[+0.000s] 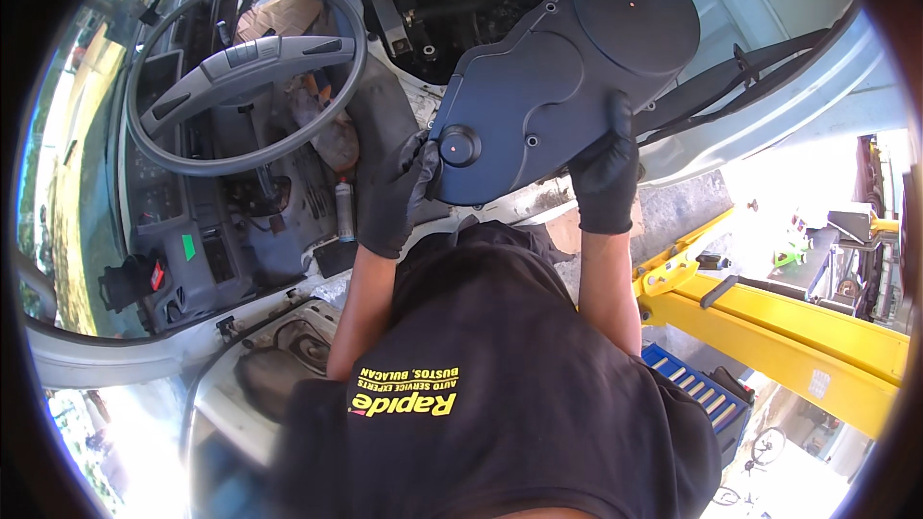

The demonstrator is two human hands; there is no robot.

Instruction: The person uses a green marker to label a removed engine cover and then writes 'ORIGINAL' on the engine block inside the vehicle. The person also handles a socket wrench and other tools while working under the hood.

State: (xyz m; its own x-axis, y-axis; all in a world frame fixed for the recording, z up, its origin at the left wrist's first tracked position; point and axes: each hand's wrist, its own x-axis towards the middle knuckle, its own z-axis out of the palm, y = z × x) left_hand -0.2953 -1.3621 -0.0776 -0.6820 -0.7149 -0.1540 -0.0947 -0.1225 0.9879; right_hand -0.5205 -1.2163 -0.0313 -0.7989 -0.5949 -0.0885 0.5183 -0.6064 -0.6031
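Note:
A large black timing belt cover [538,86] is held up in front of me, tilted with its wide round end at the upper right. A small round boss sits at its lower left end, and bolt holes show along its face. My left hand [399,197], in a black glove, grips the edge beside the small boss. Also gloved in black, my right hand [608,173] holds the lower right edge, its thumb lying on the front face. The fingers behind the cover are hidden on both sides.
To the left is a grey steering wheel [248,161]. An opening with dark engine parts [433,14] lies behind the cover. A spray can or tube [344,210] stands by the worn seat-side trim. At the right are a yellow lift arm [769,327] and a blue slatted creeper or case [685,377].

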